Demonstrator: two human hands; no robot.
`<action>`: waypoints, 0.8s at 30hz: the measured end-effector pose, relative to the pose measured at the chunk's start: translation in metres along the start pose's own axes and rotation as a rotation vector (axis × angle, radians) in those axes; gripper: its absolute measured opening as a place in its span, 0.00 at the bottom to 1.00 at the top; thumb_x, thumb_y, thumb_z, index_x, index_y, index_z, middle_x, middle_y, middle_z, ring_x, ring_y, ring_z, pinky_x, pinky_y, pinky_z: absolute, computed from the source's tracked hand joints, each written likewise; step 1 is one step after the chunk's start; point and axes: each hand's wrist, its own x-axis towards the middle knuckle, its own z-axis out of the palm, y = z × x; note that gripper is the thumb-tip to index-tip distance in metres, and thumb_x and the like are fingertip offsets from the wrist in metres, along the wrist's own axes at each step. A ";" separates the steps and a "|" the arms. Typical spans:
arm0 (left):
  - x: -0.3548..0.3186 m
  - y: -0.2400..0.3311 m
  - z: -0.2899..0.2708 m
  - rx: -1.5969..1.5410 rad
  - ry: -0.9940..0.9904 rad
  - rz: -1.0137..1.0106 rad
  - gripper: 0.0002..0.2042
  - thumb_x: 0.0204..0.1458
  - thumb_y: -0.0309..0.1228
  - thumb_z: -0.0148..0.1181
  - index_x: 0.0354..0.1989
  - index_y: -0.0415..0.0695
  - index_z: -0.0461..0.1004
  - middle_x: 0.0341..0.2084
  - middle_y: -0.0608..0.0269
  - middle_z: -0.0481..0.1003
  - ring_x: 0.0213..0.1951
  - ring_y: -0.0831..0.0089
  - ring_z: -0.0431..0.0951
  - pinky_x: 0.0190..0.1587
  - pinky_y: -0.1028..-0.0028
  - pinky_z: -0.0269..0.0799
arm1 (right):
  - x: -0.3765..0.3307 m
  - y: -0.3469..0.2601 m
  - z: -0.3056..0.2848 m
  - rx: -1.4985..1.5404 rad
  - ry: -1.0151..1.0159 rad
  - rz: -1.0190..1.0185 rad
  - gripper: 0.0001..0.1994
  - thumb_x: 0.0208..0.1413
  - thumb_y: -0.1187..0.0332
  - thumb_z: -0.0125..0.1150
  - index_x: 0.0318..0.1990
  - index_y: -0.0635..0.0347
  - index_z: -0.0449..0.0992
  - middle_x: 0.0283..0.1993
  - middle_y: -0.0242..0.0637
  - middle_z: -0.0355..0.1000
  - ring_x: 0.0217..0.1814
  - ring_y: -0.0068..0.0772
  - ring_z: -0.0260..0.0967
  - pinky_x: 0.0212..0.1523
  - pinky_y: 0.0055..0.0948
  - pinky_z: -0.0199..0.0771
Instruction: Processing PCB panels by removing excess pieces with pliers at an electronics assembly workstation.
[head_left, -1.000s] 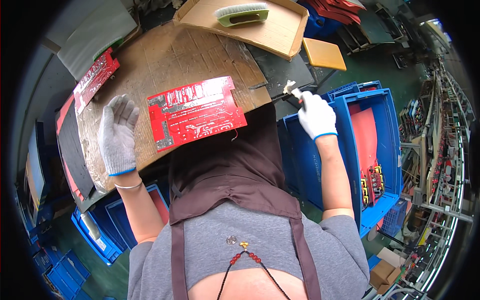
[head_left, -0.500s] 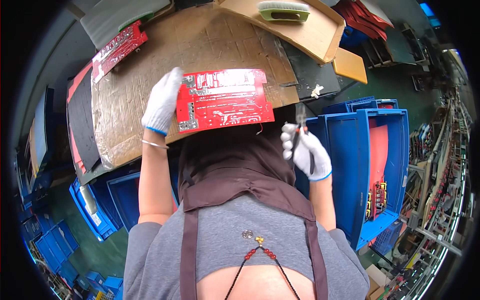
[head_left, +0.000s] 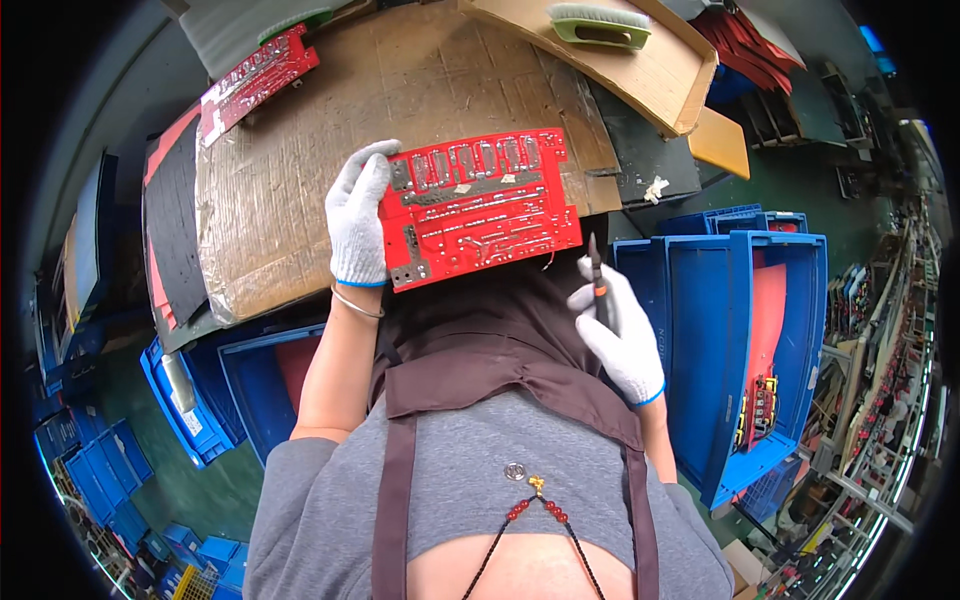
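Observation:
My left hand (head_left: 358, 222), in a white knit glove with a blue cuff, grips the left edge of a red circuit board (head_left: 492, 222). The board is held up over the near edge of the worktable, its solder side facing me, with silvery traces and grey patches. A short thin wire pokes out at its lower right edge. Just right of the board, my gloved right hand (head_left: 622, 335) is closed around a pair of small pliers (head_left: 600, 285) with dark handles and orange marks. Their narrow tip points up, apart from the board.
Worn cardboard (head_left: 290, 190) covers the table. Another red circuit board (head_left: 255, 85) lies at the far left. A green-backed brush (head_left: 600, 28) rests in a cardboard tray (head_left: 672, 90) at the far right. Blue bins (head_left: 705, 330) stand at right; more blue bins (head_left: 255, 370) are at lower left.
My left hand and the board have shifted right in the view, and the board has tilted, losing its bright glare. My right hand has turned the pliers and dropped slightly lower.

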 end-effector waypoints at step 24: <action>0.015 -0.019 -0.002 0.081 0.045 0.122 0.11 0.71 0.28 0.55 0.54 0.37 0.79 0.44 0.67 0.80 0.45 0.83 0.76 0.52 0.78 0.73 | 0.116 -0.077 -0.014 -1.296 0.130 -0.625 0.33 0.47 0.63 0.73 0.64 0.48 0.73 0.51 0.37 0.74 0.50 0.44 0.71 0.49 0.42 0.70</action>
